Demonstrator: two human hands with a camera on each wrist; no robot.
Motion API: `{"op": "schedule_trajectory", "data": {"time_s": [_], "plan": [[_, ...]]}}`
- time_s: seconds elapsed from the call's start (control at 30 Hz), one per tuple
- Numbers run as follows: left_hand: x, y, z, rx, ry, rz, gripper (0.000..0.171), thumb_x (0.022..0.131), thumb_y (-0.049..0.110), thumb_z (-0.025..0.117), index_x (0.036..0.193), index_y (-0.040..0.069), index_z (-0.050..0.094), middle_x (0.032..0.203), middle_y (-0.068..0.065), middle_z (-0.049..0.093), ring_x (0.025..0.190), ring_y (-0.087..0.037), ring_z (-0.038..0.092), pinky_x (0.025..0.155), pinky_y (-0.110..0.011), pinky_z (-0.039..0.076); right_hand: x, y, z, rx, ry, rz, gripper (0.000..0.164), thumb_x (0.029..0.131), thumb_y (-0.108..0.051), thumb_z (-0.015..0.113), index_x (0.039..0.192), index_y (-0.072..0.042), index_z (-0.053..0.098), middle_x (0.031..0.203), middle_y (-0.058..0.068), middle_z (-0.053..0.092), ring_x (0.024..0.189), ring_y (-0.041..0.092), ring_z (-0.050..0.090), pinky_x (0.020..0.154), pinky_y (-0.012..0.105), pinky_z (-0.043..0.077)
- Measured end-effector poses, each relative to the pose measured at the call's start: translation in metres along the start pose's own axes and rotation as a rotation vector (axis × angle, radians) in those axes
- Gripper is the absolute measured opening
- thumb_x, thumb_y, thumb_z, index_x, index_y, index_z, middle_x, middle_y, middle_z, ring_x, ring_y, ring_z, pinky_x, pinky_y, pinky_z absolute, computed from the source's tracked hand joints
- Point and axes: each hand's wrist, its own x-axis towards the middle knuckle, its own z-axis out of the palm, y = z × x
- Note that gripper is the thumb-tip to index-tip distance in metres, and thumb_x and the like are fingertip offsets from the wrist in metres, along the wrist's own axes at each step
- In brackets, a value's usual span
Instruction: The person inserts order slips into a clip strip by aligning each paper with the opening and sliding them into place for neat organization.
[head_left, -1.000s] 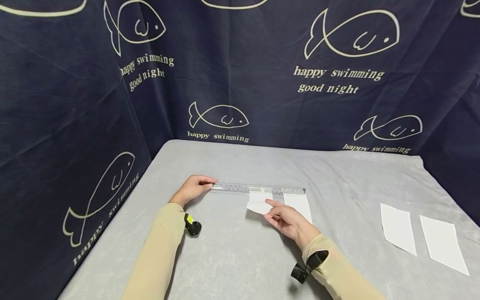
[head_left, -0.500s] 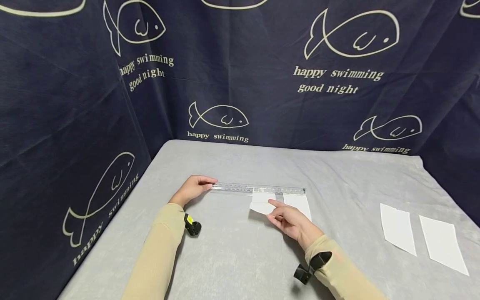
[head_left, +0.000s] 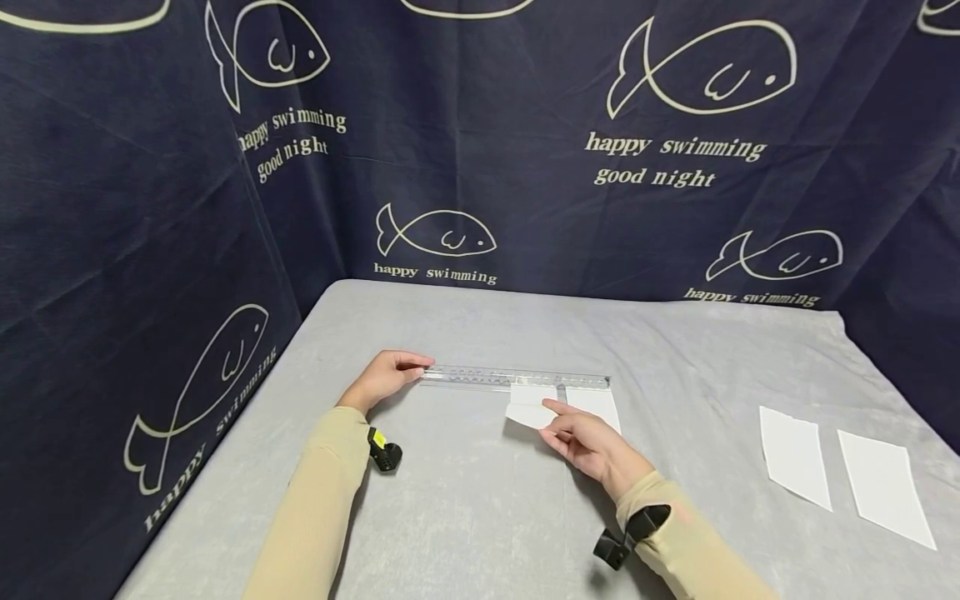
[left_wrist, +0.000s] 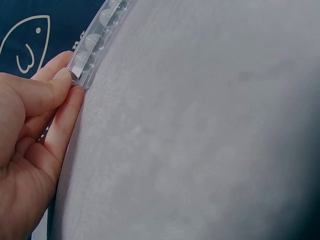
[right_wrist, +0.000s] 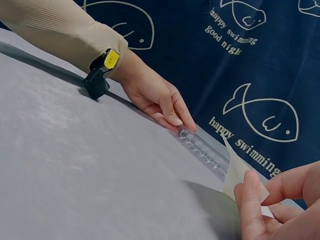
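My left hand [head_left: 386, 377] pinches the left end of a long clear plastic strip [head_left: 465, 375] that lies across the table. Round clear domes run in a row along the strip [left_wrist: 90, 47] in the left wrist view. Between thumb and fingers, my right hand [head_left: 592, 446] holds a small white piece of paper [head_left: 532, 397]. Its far edge is at the strip's near side, and its near part bends up off the table. A second white paper [head_left: 600, 403] lies at the strip's right end, partly hidden behind my right hand.
Two more white paper pieces, one [head_left: 795, 458] left of the other [head_left: 887, 487], lie on the right of the table. The table [head_left: 450, 500] has a grey cloth cover. Dark blue fabric [head_left: 540, 233] with fish drawings hangs behind and to the left.
My right hand has moved a little to the right with the paper, along the strip, narrowing the gap to the second paper. The left hand and the strip stay in place.
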Motion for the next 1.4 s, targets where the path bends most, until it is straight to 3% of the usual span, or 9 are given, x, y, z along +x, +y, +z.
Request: {"op": "schedule_trajectory", "data": {"time_s": [1.4], "plan": [[0.0009, -0.0005, 0.0001, 0.01, 0.007, -0.004, 0.024, 0.089, 0.008, 0.062, 0.112, 0.01, 0.07, 0.117, -0.009, 0.062, 0.112, -0.024, 0.052, 0.097, -0.039, 0.039, -0.0013, -0.0008, -0.0062, 0.0, 0.006, -0.005, 0.069, 0.082, 0.02, 0.039, 0.145, 0.006, 0.015, 0.082, 0.003, 0.06, 0.068, 0.005, 0.06, 0.072, 0.018, 0.05]]}}
